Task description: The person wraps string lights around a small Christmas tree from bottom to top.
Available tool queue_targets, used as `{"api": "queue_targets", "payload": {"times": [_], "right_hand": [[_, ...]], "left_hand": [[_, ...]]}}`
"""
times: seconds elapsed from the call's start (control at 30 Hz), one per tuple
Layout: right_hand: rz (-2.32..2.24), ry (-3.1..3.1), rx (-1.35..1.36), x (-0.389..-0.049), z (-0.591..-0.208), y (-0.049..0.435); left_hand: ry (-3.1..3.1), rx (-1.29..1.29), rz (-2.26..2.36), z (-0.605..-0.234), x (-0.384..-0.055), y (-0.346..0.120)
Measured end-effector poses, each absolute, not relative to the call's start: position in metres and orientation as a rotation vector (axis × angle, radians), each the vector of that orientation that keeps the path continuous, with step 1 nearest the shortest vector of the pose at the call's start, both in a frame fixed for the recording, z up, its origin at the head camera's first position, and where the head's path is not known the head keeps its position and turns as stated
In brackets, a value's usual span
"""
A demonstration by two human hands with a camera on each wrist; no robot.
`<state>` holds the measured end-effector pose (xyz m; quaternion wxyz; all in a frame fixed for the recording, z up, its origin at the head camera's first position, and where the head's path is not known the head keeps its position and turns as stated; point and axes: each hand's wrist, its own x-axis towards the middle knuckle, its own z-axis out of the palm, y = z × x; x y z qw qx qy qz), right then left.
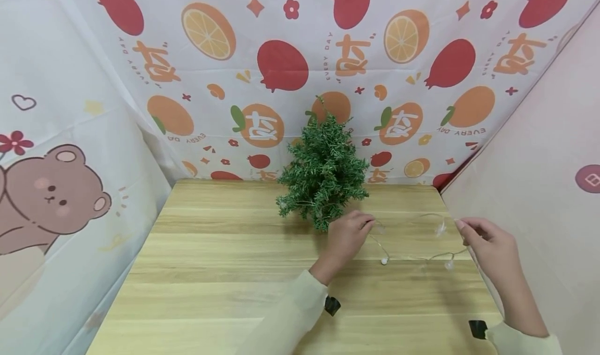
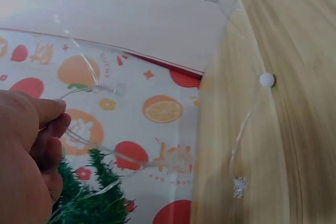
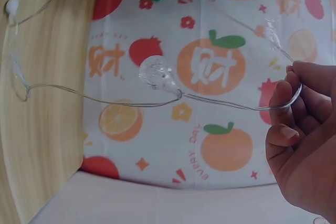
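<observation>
A small green artificial tree stands at the table's back edge. My left hand is just in front of its lower right side, pinching the thin wire of a string of fairy lights between thumb and fingertips. Over the table's right side, my right hand pinches another stretch of that wire, which loops round its fingers. Between the hands the wire hangs loosely with several clear bulbs along it. A round white bulb dangles below the left hand. Some wire crosses the tree's lower branches.
The wooden table meets a fruit-printed cloth at the back. Plain pale cloth hangs close on the right, and a bear-printed cloth on the left. Black wrist pieces show by both sleeves.
</observation>
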<state>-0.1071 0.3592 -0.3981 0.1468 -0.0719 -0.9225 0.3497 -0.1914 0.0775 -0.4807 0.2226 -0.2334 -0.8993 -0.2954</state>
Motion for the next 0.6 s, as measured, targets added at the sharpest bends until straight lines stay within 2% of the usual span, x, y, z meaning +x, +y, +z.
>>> {"api": "queue_targets", "payload": {"times": [0.6], "right_hand": [[1.178, -2.465, -0.253, -0.120, -0.393, 0.333]], "left_hand": [[-2.584, -0.688, -0.791, -0.498, -0.201, 0.106]]}}
